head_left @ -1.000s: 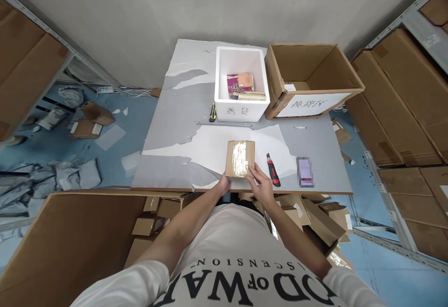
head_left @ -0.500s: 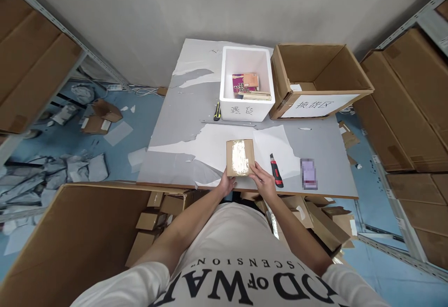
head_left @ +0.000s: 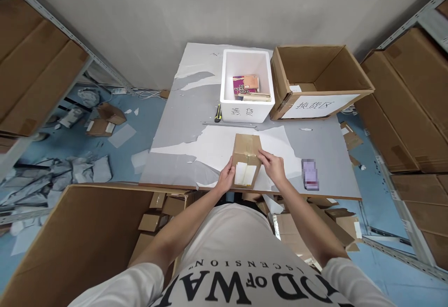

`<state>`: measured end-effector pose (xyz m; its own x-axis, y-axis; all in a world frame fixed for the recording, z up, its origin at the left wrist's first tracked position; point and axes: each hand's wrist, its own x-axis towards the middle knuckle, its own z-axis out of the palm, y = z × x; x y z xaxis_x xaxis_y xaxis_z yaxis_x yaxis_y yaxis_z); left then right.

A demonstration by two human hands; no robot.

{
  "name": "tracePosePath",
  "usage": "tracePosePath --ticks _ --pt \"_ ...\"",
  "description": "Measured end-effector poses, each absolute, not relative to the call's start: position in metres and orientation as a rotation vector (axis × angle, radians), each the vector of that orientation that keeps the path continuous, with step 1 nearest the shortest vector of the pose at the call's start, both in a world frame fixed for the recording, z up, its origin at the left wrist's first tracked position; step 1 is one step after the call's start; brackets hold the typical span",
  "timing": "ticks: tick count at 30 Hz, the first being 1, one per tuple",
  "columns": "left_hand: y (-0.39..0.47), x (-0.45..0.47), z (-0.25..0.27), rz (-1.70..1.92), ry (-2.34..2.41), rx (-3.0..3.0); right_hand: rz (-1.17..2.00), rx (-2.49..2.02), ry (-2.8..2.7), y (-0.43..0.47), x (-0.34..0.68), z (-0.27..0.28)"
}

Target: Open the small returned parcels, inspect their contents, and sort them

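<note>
Steady, even support from both sides should keep the cardboard box [head_left: 247, 156] from slipping; hard squeezing could dent it. Left hand [head_left: 227, 177]: fingers curled against its left side. Right hand [head_left: 273, 165]: fingertips nearly together, gripping its right edge (contact partly hidden). Box lies between both sets of fingers, white foam bin [head_left: 261, 112] well beyond them.
</note>
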<state>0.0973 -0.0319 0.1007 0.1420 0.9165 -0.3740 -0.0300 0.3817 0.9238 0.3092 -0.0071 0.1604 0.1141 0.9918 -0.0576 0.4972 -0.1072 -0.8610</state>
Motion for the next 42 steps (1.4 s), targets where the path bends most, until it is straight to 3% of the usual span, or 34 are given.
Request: tracePosePath --ticks 10,24,31,37,42 --pt "0.009 0.095 0.094 0.636 1.603 1.184 1.068 -1.978 -1.636 0.094 0.300 0.140" --pt "0.051 0.087 0.063 0.604 1.574 0.911 1.185 -2.055 -1.523 0.117 0.304 0.103" --pt "0.057 0.073 0.054 0.656 1.513 0.958 1.176 -1.846 -1.181 0.036 0.320 0.102" --pt "0.081 0.070 0.057 0.787 1.335 1.084 1.529 -1.653 -0.444 -0.088 0.293 0.106" --pt "0.112 0.071 0.063 0.760 1.164 1.122 1.624 -1.381 -0.066 -0.118 0.255 0.102"
